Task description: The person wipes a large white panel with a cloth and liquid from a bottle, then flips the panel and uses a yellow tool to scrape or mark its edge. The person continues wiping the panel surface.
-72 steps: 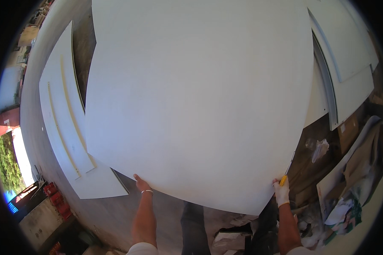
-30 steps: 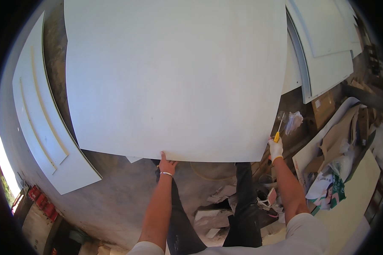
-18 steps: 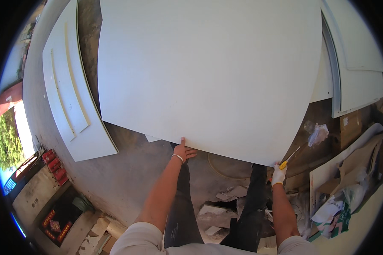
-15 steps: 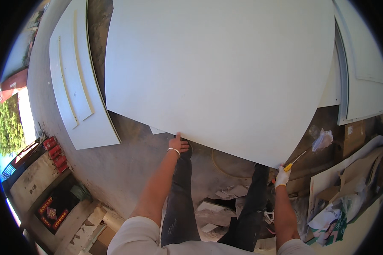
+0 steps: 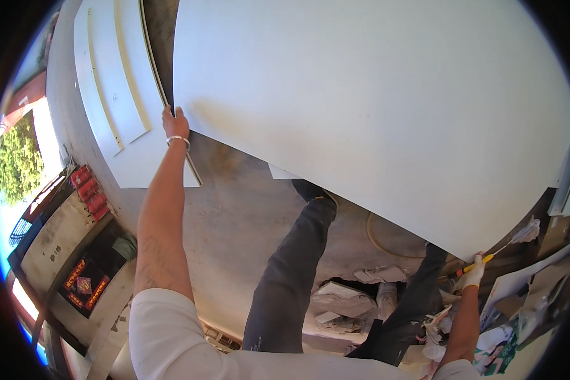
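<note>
A large white panel (image 5: 361,114) fills the upper middle, its near edge slanting down to the right. At its left edge, close to the near left corner, is my left hand (image 5: 177,126), bare with a white bracelet, thumb on the panel and fingers along its side. My right hand (image 5: 472,273), in a white glove, is at the near right corner. It is closed around a screwdriver (image 5: 486,259) with a yellow handle, whose shaft points away to the right. Whether its fingers also grip the panel corner is hard to see.
Another white panel with two strips (image 5: 117,82) lies at the left. Red cylinders (image 5: 90,192) stand by the left wall. Broken slabs (image 5: 345,301) are between my legs. A clear plastic bag (image 5: 527,231) and cardboard (image 5: 541,278) lie at the right. A hose (image 5: 377,240) curves on the floor.
My left hand has moved from the panel's near edge to its left edge. The view has shifted, and the panel's near right corner, with my right hand and the screwdriver, appears further right.
</note>
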A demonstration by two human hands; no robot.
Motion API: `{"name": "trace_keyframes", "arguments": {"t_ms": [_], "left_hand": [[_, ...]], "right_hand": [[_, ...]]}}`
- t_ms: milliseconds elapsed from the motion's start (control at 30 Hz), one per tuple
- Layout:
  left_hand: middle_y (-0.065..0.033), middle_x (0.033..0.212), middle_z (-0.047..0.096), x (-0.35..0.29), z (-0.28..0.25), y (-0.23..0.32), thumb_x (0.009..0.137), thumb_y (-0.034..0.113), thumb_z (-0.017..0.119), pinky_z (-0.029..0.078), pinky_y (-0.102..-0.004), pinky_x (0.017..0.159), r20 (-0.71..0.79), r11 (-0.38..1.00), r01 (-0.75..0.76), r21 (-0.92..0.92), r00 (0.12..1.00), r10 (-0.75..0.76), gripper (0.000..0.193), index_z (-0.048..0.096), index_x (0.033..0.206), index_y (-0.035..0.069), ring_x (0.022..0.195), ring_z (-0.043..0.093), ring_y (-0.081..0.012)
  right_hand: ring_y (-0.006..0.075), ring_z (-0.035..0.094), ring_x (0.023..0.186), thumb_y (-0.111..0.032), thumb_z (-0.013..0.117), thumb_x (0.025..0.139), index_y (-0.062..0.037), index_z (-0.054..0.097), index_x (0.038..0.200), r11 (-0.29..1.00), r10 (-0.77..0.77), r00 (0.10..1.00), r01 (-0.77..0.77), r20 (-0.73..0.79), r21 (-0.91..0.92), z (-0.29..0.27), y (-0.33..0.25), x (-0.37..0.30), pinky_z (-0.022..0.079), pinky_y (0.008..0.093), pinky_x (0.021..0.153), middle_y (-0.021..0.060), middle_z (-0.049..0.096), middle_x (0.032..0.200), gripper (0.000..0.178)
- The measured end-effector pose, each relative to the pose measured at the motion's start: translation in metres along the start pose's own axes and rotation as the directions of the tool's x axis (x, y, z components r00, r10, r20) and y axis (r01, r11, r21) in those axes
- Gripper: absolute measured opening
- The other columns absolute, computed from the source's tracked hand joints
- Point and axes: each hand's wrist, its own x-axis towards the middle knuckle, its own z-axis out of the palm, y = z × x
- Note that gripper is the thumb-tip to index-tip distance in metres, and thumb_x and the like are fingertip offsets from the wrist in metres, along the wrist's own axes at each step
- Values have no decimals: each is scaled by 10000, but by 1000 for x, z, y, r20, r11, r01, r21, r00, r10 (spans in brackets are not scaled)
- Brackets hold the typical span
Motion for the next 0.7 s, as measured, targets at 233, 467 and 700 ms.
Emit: {"name": "trace_keyframes", "arguments": {"t_ms": [233, 467, 700], "left_hand": [[-227, 1248, 738, 106, 38, -8, 1084, 623, 376, 479, -455, 1061, 275, 931, 334, -146, 918, -286, 775, 692, 1327, -41, 1193, 667, -390], [-227, 1357, 705, 25, 42, 3, 1076, 650, 360, 447, -456, 1111, 97, 939, 271, -211, 962, -256, 813, 667, 1373, -42, 1278, 633, -416], [-205, 1368, 703, -80, 37, -36, 1120, 560, 412, 461, -392, 1099, 215, 789, 433, -436, 901, -376, 743, 629, 1397, -95, 1267, 646, -326]], "right_hand": [[233, 634, 1128, -293, 609, 1006, -147, 623, 1324, 999, 11, 964, -20, -264, -31, 18, -4, -6, 487, 450, 1020, 47, 668, 1221, 350], [239, 612, 1159, -339, 572, 1047, -117, 639, 1317, 997, 72, 951, -79, -301, -11, 3, -29, 1, 455, 416, 1042, 31, 660, 1282, 356], [206, 631, 1142, -233, 559, 1034, -99, 609, 1397, 981, -88, 932, 19, -351, -195, -47, -59, 43, 472, 395, 1053, 18, 662, 1239, 390]]}}
